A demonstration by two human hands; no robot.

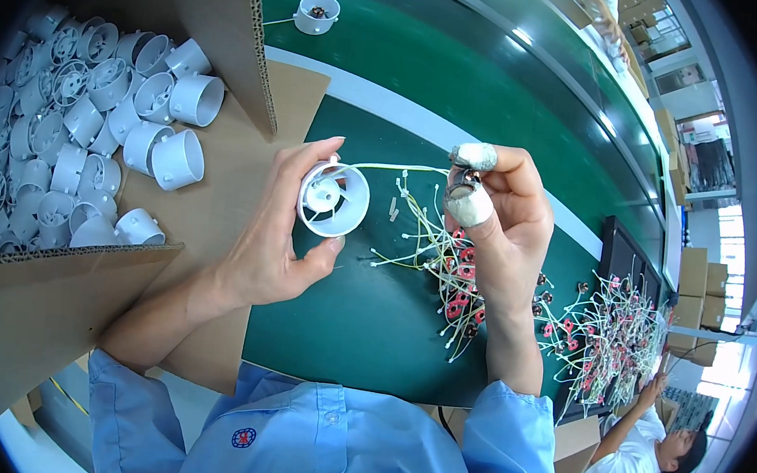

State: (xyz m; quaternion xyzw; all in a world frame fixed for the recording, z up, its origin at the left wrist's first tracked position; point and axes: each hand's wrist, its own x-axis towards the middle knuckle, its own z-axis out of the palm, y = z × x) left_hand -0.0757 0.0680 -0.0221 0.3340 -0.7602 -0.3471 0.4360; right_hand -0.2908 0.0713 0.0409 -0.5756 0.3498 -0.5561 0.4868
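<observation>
At frame centre, the left hand (277, 228) is gripping a white round housing (332, 199) above the green desk (371, 325); the right hand (500, 215) is pinching a small coil part (464, 186), its white wire (397, 168) reaching the housing.

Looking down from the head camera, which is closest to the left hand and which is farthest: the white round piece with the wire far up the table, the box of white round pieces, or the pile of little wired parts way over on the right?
1. Box of white round pieces: just left of the left hand.
2. Lone white round piece: up the table, past the hand.
3. Pile of wired parts: far right.
</observation>
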